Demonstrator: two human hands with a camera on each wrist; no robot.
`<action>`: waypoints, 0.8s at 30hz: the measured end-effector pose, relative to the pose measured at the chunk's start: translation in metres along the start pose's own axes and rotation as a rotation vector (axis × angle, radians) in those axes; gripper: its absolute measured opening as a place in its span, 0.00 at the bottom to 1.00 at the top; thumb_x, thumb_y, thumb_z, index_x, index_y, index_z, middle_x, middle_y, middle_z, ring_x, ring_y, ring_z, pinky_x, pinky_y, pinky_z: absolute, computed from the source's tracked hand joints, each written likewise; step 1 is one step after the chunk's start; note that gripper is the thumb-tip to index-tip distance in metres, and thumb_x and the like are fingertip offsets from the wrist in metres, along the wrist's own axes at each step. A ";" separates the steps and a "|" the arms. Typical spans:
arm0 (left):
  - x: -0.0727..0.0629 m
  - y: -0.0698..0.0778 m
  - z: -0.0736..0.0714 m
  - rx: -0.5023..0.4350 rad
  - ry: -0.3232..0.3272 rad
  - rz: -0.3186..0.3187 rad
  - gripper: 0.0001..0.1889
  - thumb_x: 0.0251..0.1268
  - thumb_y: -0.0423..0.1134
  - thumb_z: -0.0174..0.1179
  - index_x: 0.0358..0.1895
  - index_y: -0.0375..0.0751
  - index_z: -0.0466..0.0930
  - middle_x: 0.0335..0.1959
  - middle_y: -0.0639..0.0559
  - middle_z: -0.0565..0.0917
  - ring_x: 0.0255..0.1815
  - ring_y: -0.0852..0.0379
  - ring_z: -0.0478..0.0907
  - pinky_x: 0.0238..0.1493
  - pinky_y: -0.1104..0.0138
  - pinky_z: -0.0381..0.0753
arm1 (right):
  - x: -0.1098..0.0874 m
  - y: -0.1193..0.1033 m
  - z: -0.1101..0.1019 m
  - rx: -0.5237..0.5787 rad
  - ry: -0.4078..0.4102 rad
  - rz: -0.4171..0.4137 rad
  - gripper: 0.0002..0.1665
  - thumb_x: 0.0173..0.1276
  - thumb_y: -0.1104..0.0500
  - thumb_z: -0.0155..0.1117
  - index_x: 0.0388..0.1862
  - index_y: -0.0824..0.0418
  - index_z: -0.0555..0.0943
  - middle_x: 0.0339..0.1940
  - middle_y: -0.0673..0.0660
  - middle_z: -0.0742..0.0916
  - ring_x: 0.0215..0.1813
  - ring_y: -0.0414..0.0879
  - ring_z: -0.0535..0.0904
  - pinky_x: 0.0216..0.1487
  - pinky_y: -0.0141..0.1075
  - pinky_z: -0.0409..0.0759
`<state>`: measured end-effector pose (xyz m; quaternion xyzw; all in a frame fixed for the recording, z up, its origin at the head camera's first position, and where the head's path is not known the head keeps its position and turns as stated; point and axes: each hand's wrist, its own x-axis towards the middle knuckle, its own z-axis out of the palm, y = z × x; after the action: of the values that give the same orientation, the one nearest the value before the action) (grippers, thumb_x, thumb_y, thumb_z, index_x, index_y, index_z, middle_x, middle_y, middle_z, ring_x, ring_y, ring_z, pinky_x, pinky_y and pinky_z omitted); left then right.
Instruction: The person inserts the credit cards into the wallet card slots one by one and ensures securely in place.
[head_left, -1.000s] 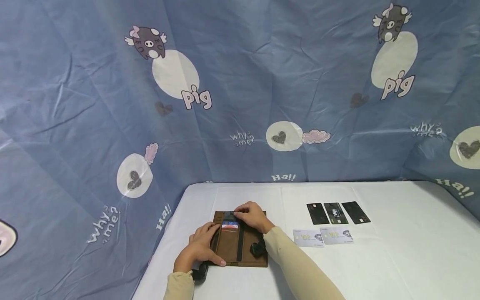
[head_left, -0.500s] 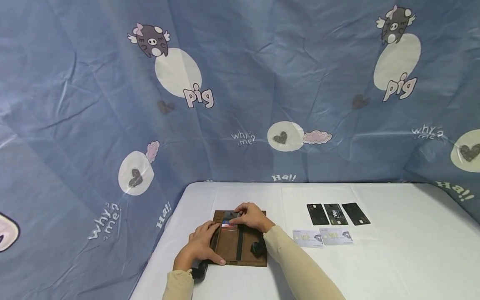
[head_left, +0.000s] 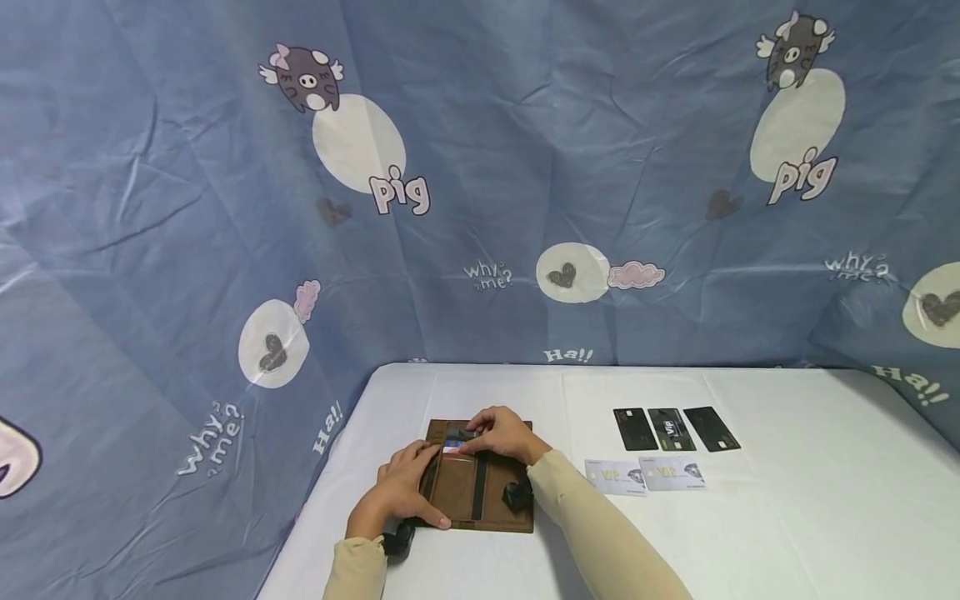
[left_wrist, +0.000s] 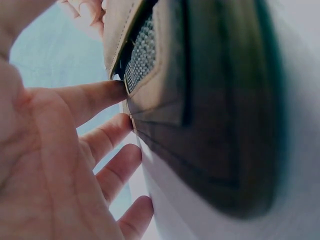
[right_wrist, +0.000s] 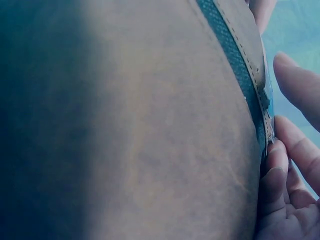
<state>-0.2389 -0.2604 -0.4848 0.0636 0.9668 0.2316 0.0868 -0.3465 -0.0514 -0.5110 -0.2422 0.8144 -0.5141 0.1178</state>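
Moved since one second ago: thumb of the right hand (head_left: 507, 435), from the top of the slots down to the coloured card (head_left: 450, 451); left hand (head_left: 405, 487), no clear shift.

Wallet (head_left: 453, 493), brown, one: lying open on the worktop (head_left: 795, 492), between the hands; dark card (head_left: 457, 432) at its far slot.

Left hand: fingers spread, fairly straight against the wallet's left edge, thumb at the near edge; nothing grasped.

Right hand: part-bent, thumb and forefinger parted over the slots; whether a card is pinched, cannot tell.

Risks, as judged: a card skewing or snagging on a slot lip, from thumb pressure to one side; both cards dragged together, from the thumb bearing on the coloured one; wallet sliding, should the left hand lighten.

Surface: white covering; right of the wallet, black cards (head_left: 636, 429), three, and silver cards (head_left: 615, 477), two, nearer.

Room: blue backdrop (head_left: 435, 267), creased, printed with pigs, hearts, lettering.
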 end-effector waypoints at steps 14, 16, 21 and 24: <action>0.002 -0.001 0.000 -0.011 -0.004 0.015 0.64 0.23 0.56 0.85 0.74 0.40 0.63 0.74 0.37 0.61 0.74 0.33 0.57 0.65 0.36 0.59 | 0.003 0.003 0.000 0.047 -0.032 0.006 0.19 0.52 0.59 0.80 0.42 0.63 0.86 0.39 0.56 0.85 0.36 0.41 0.75 0.39 0.33 0.77; 0.002 -0.001 0.001 -0.006 -0.001 0.006 0.64 0.23 0.56 0.85 0.74 0.40 0.63 0.75 0.38 0.61 0.74 0.33 0.57 0.66 0.36 0.59 | 0.003 0.002 -0.001 0.044 -0.032 0.006 0.19 0.52 0.59 0.80 0.42 0.63 0.86 0.38 0.56 0.85 0.36 0.41 0.74 0.39 0.32 0.76; 0.002 -0.001 0.002 -0.002 0.001 0.002 0.64 0.22 0.55 0.85 0.73 0.41 0.64 0.74 0.38 0.62 0.74 0.34 0.57 0.65 0.37 0.60 | 0.004 0.003 -0.002 0.011 -0.026 -0.011 0.19 0.50 0.59 0.81 0.41 0.63 0.86 0.36 0.53 0.84 0.34 0.40 0.75 0.37 0.32 0.76; 0.002 0.000 0.002 -0.004 0.003 0.004 0.64 0.22 0.55 0.86 0.73 0.41 0.64 0.74 0.38 0.62 0.74 0.34 0.58 0.65 0.38 0.60 | 0.004 0.003 -0.002 -0.009 -0.023 -0.017 0.20 0.50 0.57 0.81 0.41 0.63 0.87 0.35 0.51 0.83 0.33 0.40 0.75 0.36 0.31 0.76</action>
<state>-0.2403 -0.2599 -0.4867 0.0649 0.9664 0.2338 0.0851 -0.3516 -0.0507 -0.5127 -0.2556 0.8133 -0.5084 0.1216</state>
